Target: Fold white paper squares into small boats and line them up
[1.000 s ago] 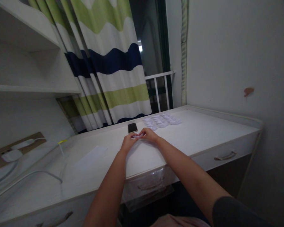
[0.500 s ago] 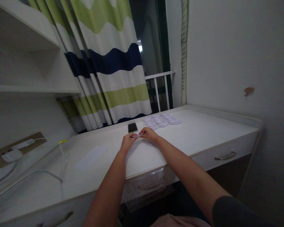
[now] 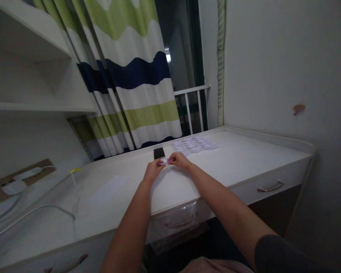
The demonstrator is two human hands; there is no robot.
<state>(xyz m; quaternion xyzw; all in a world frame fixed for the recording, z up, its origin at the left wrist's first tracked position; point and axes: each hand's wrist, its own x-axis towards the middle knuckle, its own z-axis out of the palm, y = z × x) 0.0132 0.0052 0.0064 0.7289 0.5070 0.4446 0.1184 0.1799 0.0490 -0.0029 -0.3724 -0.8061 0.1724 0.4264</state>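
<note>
My left hand (image 3: pixel 153 170) and my right hand (image 3: pixel 179 160) meet above the white desk (image 3: pixel 230 151). Between their fingertips they pinch a small piece of white paper (image 3: pixel 165 161), which is partly hidden by my fingers. Just beyond my left hand lies a black smartphone (image 3: pixel 159 153), flat and apart from my fingers. Further right, beyond my right hand, several small folded white papers (image 3: pixel 193 145) lie spread in rows. A plain white paper sheet (image 3: pixel 109 189) lies to the left of my hands.
Above the desk's left side stands a white shelf (image 3: pixel 31 72). A wall socket panel (image 3: pixel 19 182) holds white plugs, with white cables (image 3: pixel 36 212) running across the desk. A striped curtain (image 3: pixel 133 76) hangs behind. A wall (image 3: pixel 272 76) bounds the right, and a drawer (image 3: pixel 269 185) sits below.
My hands have drawn slightly closer together, and the paper between them looks narrower. The phone, the folded papers and the sheet have not moved.
</note>
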